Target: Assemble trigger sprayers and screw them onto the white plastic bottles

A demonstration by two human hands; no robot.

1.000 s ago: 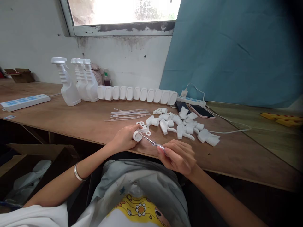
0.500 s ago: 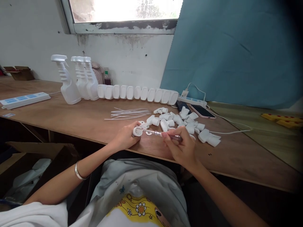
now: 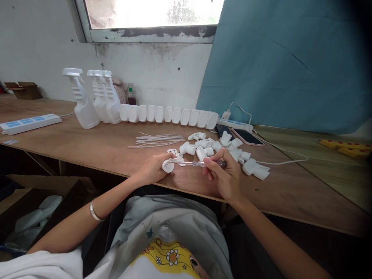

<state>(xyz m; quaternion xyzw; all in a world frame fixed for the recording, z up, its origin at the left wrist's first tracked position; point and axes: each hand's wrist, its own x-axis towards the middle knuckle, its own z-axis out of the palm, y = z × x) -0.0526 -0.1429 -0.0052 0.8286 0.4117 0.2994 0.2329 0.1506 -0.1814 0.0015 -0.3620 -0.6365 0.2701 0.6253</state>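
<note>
My left hand (image 3: 154, 168) is closed around a white spray bottle trigger head (image 3: 167, 166), its round open end facing me. In my right hand (image 3: 225, 172) is a screwdriver (image 3: 200, 164) with a clear and dark handle, its shaft pointing left. The shaft's tip reaches the trigger head's rim; whether it is inside cannot be made out. Small white ring gaskets (image 3: 174, 152) lie on the table just beyond my left hand. Several more trigger heads (image 3: 203, 143) are piled loosely behind the screwdriver.
Thin white tubes (image 3: 158, 140) lie on the wooden table (image 3: 110, 143). Behind them runs a row of white bottles (image 3: 168, 114) on their sides; assembled spray bottles (image 3: 85, 106) stand left. A phone (image 3: 248, 136), power strips (image 3: 31, 123) and a cable are on the table; a cardboard box (image 3: 49, 182) sits below left.
The screwdriver has turned from slanting down rightward to nearly level. My right hand has shifted slightly with it, while my left hand still holds the trigger head in much the same place.
</note>
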